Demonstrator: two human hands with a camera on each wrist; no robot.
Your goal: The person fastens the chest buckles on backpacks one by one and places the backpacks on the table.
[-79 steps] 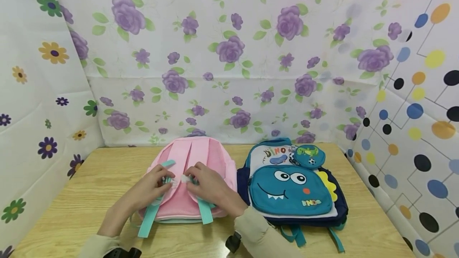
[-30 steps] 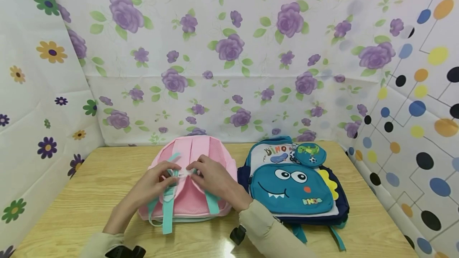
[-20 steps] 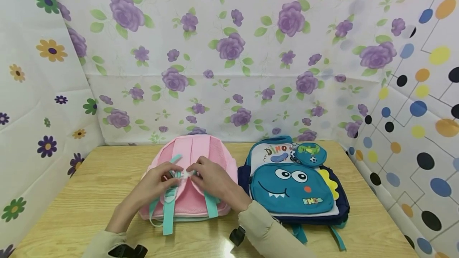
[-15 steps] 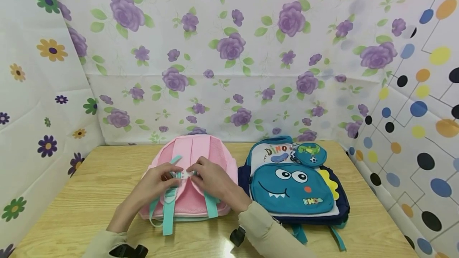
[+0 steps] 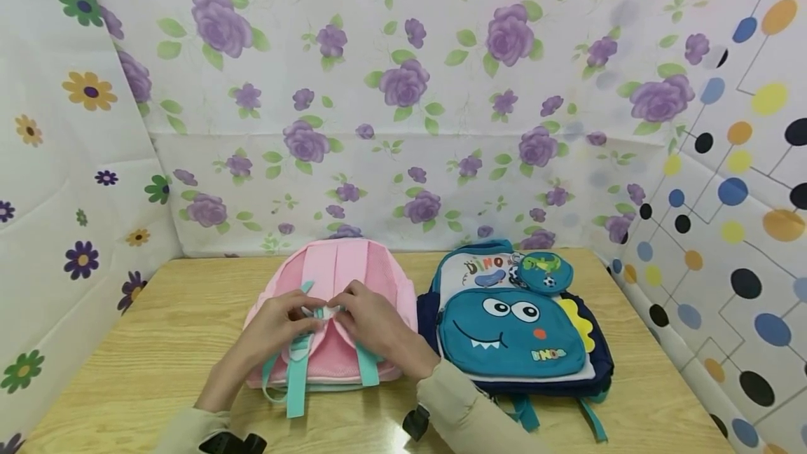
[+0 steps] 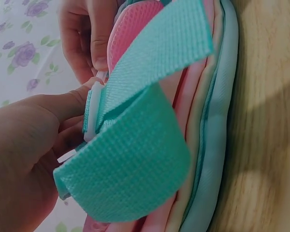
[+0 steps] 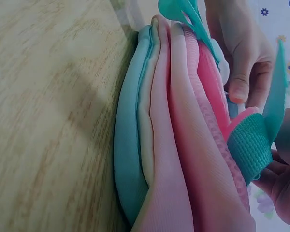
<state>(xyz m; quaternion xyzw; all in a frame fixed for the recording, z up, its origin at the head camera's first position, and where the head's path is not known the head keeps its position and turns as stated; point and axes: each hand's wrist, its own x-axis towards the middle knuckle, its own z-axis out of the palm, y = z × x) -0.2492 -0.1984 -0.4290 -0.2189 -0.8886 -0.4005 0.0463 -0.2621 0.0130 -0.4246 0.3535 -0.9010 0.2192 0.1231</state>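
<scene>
A pink backpack (image 5: 337,258) lies with its shoulder straps upward on the table. Over its middle, my left hand (image 5: 274,324) and right hand (image 5: 375,321) pinch the two sides of a white plastic buckle (image 5: 326,312) on teal webbing. Their fingertips almost meet and cover much of it, so whether the halves are locked cannot be told. In the left wrist view, a white slider (image 6: 93,111) sits by the left hand's fingers, with a loose teal strap end (image 6: 130,164) hanging across. The right wrist view shows teal webbing (image 7: 251,147) beside the right hand's fingers.
Just right of the pink bag, a blue dinosaur backpack (image 5: 517,342) lies face up with a round pouch (image 5: 545,273) attached. Both rest on a wooden table (image 5: 189,300). Flower-printed cloth (image 5: 403,160) stands behind; dotted cloth (image 5: 725,244) is at the right.
Earlier the two buckle parts were held apart; the hands have since come together and the gap between them has closed. The lower left teal strap has swung to the right.
</scene>
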